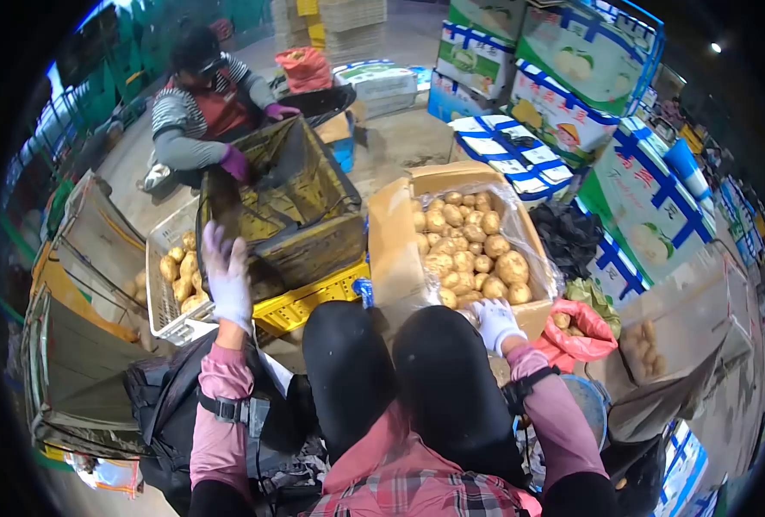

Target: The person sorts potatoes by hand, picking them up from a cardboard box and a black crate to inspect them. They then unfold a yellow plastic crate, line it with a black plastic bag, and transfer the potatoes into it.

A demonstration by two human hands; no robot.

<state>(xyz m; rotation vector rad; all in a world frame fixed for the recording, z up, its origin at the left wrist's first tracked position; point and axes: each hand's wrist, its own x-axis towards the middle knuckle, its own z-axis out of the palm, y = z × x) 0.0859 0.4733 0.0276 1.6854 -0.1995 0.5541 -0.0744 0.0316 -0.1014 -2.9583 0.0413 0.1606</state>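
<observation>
My left hand point(228, 280), in a white glove with purplish fingers, is raised beside the near side of a dirty yellow-black bin point(314, 237). Its fingers point up, a little blurred, with nothing seen in them. My right hand point(496, 324), in a white glove, lies at the near edge of a cardboard box point(393, 250) lined with clear plastic. Its fingers are spread out by the nearest potatoes point(464, 246), which fill the box. Whether the fingertips touch a potato is hard to see. More potatoes point(176, 274) lie in a white plastic crate point(160, 303) on the left.
Across the bin sits a co-worker point(206, 112) in purple gloves, one hand at its rim. A yellow crate point(314, 293) supports the bin. Printed cartons point(563, 112) are stacked on the right. A red mesh bag point(576, 345) with potatoes stands near my right forearm.
</observation>
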